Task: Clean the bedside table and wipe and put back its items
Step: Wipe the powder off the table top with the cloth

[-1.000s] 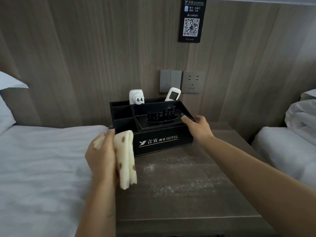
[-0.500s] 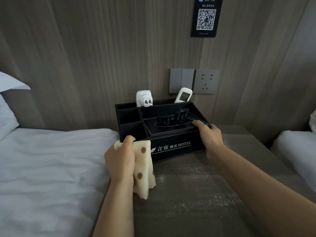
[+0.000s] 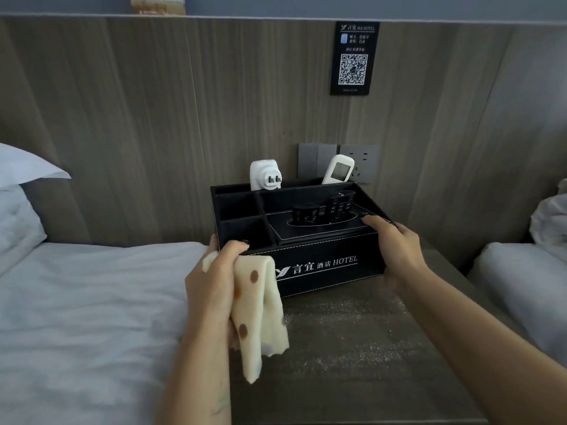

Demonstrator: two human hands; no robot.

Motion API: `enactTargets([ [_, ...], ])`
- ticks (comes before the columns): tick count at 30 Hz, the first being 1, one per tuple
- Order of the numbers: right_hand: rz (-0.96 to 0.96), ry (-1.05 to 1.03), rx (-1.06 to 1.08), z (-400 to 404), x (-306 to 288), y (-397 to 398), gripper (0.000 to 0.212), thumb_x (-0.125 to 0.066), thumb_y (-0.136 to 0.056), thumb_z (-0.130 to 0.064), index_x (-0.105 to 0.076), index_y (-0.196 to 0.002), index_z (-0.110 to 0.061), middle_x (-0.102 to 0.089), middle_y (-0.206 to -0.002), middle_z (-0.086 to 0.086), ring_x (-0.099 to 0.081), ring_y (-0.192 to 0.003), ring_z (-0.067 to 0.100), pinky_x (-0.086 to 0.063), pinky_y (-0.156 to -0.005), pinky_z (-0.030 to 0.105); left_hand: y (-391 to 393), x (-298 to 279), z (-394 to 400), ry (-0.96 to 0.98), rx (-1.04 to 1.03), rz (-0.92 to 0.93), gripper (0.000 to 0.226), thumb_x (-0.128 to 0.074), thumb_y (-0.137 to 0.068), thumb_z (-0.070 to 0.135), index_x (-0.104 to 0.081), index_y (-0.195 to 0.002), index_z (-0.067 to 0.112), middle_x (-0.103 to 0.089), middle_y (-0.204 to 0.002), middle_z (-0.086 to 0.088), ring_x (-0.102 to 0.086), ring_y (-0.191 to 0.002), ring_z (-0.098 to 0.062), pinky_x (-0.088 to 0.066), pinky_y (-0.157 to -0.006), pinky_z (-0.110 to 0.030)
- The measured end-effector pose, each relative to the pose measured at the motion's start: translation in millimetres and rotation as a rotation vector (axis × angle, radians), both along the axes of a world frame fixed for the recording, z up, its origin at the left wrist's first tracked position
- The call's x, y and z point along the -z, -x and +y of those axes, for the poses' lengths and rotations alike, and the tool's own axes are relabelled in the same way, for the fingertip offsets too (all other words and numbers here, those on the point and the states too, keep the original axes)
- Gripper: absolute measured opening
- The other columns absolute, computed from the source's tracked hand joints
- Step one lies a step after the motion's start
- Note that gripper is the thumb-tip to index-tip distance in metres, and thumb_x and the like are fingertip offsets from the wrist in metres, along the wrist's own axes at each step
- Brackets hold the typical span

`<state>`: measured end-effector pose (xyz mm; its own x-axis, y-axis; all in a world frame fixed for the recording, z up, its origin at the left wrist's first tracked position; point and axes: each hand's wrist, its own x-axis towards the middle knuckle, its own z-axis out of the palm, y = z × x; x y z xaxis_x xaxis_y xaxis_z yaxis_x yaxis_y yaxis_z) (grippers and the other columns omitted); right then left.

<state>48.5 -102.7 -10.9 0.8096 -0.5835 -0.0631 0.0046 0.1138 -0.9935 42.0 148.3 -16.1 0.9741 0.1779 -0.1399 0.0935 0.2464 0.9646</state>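
A black hotel organiser box [image 3: 325, 269] stands at the back of the dusty wooden bedside table [image 3: 352, 357]. My left hand [image 3: 211, 280] grips the box's front left corner while also holding a cream cloth with brown dots [image 3: 260, 317], which hangs down over the table edge. My right hand [image 3: 395, 250] clasps the box's right end, thumb on its top rim. Inside the box stand a white plug adapter [image 3: 264, 176], a white remote [image 3: 337, 169] and a dark remote [image 3: 322, 211] lying in the tissue slot.
White beds flank the table: one on the left [image 3: 92, 317] with a pillow [image 3: 18, 204], another on the right [image 3: 527, 286]. On the wood wall panel sit a switch and socket plate [image 3: 362, 157] and a black QR sign [image 3: 354, 58]. Pale dust speckles the tabletop.
My left hand, still carrying the cloth, has risen from in front of the box and taken hold of its left corner. My right hand stays on the right end. The camera has tilted up.
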Motion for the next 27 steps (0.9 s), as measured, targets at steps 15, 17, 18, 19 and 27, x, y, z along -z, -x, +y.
enactTargets([
  [15, -0.277, 1.236, -0.087, -9.9, -48.6, 129.1, 0.127, -0.076, -0.058, -0.062, 0.003, -0.152, -0.035, 0.004, -0.156, 0.0, -0.007, -0.145, 0.025, -0.021, -0.115, 0.048, 92.7, -56.9, -20.4, 0.349, 0.293, 0.051, 0.035, -0.047, -0.077, 0.021, -0.032, -0.046, 0.02, -0.03, -0.041, 0.003, -0.03, -0.034, -0.012, -0.027, -0.04, -0.017],
  [17, -0.279, 1.541, 0.051, -19.9, -51.3, 134.5, 0.129, -0.075, -0.054, -0.069, -0.007, -0.154, -0.026, 0.006, -0.158, 0.012, 0.002, -0.147, 0.036, -0.01, -0.112, 0.062, 100.1, -68.7, -25.7, 0.332, 0.286, -0.025, 0.036, -0.044, -0.082, 0.015, -0.032, -0.049, 0.02, -0.031, -0.039, 0.004, -0.031, -0.036, -0.011, -0.028, -0.036, -0.015],
  [18, -0.294, 1.666, 0.114, -23.2, -55.0, 137.5, 0.127, -0.078, -0.053, -0.068, -0.015, -0.154, -0.023, 0.0, -0.158, 0.016, 0.001, -0.147, 0.039, -0.007, -0.11, 0.066, 104.2, -77.6, -27.6, 0.291, 0.274, -0.048, 0.037, -0.044, -0.083, 0.014, -0.033, -0.048, 0.019, -0.031, -0.038, 0.004, -0.032, -0.036, -0.011, -0.027, -0.035, -0.014],
  [19, -0.328, 1.777, 0.151, -25.0, -60.1, 141.1, 0.124, -0.081, -0.052, -0.064, -0.02, -0.152, -0.022, -0.007, -0.157, 0.018, -0.004, -0.146, 0.04, -0.008, -0.11, 0.069, 106.6, -86.1, -28.6, 0.272, 0.28, -0.043, 0.039, -0.044, -0.081, 0.013, -0.032, -0.045, 0.02, -0.03, -0.037, 0.004, -0.03, -0.034, -0.01, -0.026, -0.035, -0.014],
  [27, -0.585, 2.237, 0.165, -29.2, -134.6, 154.1, 0.104, -0.083, -0.061, -0.047, -0.029, -0.149, -0.032, -0.04, -0.14, 0.018, -0.038, -0.132, 0.039, -0.021, -0.107, 0.069, 109.1, -142.9, -30.3, 0.179, 0.376, -0.17, 0.043, -0.041, -0.082, 0.012, -0.043, -0.039, 0.013, -0.038, -0.033, 0.0, -0.038, -0.026, -0.012, -0.032, -0.033, -0.013],
])
